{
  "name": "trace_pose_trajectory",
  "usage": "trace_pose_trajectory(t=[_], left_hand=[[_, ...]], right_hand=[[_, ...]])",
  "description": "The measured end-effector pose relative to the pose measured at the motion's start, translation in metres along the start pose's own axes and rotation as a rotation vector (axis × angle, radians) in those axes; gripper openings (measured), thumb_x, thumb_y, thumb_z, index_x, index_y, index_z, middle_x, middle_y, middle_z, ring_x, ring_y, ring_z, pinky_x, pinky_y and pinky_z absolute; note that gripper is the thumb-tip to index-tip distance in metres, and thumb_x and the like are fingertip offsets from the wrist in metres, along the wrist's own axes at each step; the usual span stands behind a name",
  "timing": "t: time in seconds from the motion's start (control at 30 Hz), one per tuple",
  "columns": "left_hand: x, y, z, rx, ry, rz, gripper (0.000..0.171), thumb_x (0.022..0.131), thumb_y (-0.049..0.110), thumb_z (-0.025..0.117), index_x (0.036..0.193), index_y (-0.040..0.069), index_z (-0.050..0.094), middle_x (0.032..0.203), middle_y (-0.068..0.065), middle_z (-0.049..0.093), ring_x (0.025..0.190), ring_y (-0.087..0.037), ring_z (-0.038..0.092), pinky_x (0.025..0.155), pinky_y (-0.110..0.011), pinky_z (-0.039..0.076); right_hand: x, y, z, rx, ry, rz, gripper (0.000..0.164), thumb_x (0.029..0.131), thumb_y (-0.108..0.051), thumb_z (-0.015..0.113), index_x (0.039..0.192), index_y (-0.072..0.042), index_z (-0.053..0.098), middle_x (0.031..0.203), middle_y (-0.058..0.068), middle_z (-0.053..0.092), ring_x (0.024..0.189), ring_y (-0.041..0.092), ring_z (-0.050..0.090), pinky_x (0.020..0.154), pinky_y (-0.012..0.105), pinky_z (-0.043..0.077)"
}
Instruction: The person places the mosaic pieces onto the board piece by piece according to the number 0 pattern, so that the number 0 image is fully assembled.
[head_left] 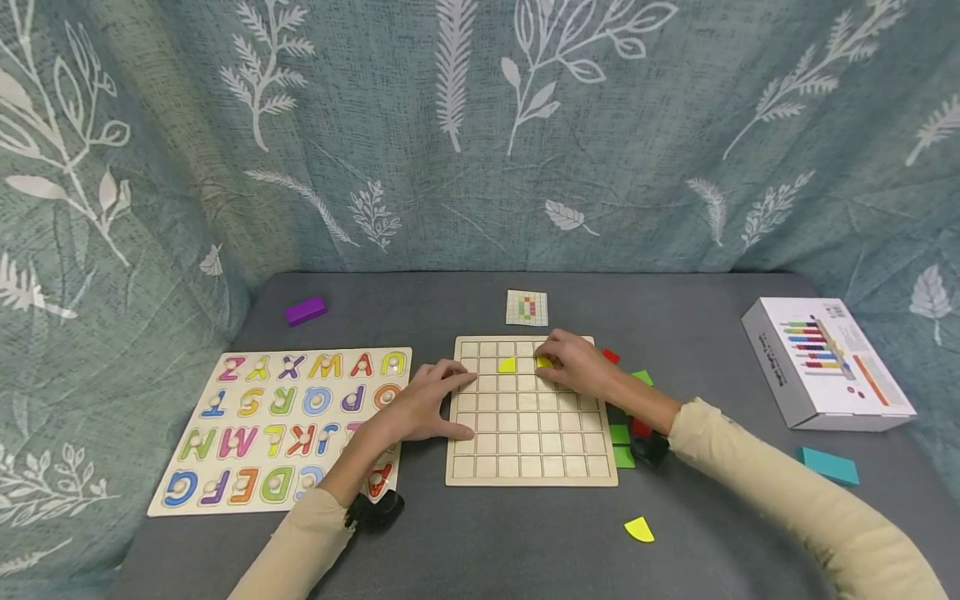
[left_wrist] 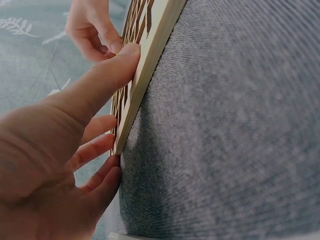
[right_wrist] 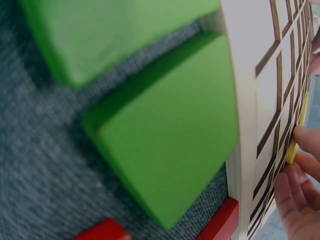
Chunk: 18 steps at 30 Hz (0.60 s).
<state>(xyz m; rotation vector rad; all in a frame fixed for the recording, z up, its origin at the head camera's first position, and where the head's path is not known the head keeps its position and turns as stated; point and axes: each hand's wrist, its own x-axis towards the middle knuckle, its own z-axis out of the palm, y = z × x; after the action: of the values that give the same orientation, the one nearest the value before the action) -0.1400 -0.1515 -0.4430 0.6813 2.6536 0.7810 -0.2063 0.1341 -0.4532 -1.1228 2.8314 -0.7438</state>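
Note:
A wooden grid board (head_left: 517, 467) lies flat on the dark cloth. My left hand (head_left: 431, 400) rests along its left edge, thumb and fingertips touching the rim; the left wrist view shows the thumb (left_wrist: 107, 75) on the board's face and the other fingers spread at the side. A yellow quarter-circle tile (head_left: 507, 365) sits in an upper cell. To its right, my right hand (head_left: 573, 364) pinches a second yellow tile (right_wrist: 291, 151) at the board's surface, its shape mostly hidden by the fingers.
Green tiles (head_left: 621, 457) and red tiles (head_left: 611, 357) lie by the board's right edge. Another yellow quarter-circle tile (head_left: 640, 529) lies nearer. A pattern card (head_left: 527, 308) is behind the board, a letter puzzle (head_left: 285, 425) left, a white box (head_left: 832, 362) right. Purple (head_left: 306, 311) and teal (head_left: 827, 466) blocks lie farther out.

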Motion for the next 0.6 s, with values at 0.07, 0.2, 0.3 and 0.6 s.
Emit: trace_pose_trajectory(t=[0.07,0.2,0.3,0.6], left_hand=[[-0.0003,0.0,0.0001,-0.002,-0.003,-0.003,0.082,0.078,0.042,0.08,0.146,0.013,0.045,0.144,-0.011,0.042,0.126,-0.032,0.038,0.101,-0.053,0.04],[-0.0012,-0.0008,0.0005,0.0,-0.004,-0.004,0.082,0.078,0.044,0.079,0.146,0.014,0.045,0.144,-0.01,0.041,0.128,-0.032,0.037,0.102,-0.054,0.04],[-0.0018,-0.0016,0.0004,0.006,-0.003,-0.001,0.082,0.078,0.044,0.079,0.146,0.014,0.045,0.144,-0.01,0.041,0.128,-0.032,0.037,0.101,-0.053,0.04],[-0.003,-0.0029,0.0006,-0.004,-0.016,-0.011,0.083,0.078,0.045,0.079,0.147,0.015,0.044,0.145,-0.009,0.041,0.129,-0.031,0.036,0.102,-0.054,0.039]], right_hand=[[0.0002,-0.0005,0.0001,0.005,-0.005,0.001,0.022,0.085,-0.016,0.075,0.103,-0.003,0.073,0.089,0.008,0.059,0.068,0.009,0.047,0.061,0.021,0.04],[0.0005,-0.0017,0.0005,0.009,-0.012,-0.003,0.023,0.085,-0.016,0.075,0.103,-0.002,0.073,0.089,0.008,0.059,0.069,0.009,0.047,0.062,0.021,0.041],[0.0005,-0.0028,0.0007,0.014,-0.011,-0.004,0.024,0.084,-0.016,0.075,0.103,-0.001,0.073,0.09,0.009,0.06,0.07,0.01,0.049,0.062,0.021,0.042],[0.0001,-0.0054,0.0015,0.017,-0.014,-0.018,0.025,0.083,-0.013,0.076,0.103,0.001,0.074,0.09,0.009,0.06,0.069,0.011,0.051,0.06,0.019,0.041]])
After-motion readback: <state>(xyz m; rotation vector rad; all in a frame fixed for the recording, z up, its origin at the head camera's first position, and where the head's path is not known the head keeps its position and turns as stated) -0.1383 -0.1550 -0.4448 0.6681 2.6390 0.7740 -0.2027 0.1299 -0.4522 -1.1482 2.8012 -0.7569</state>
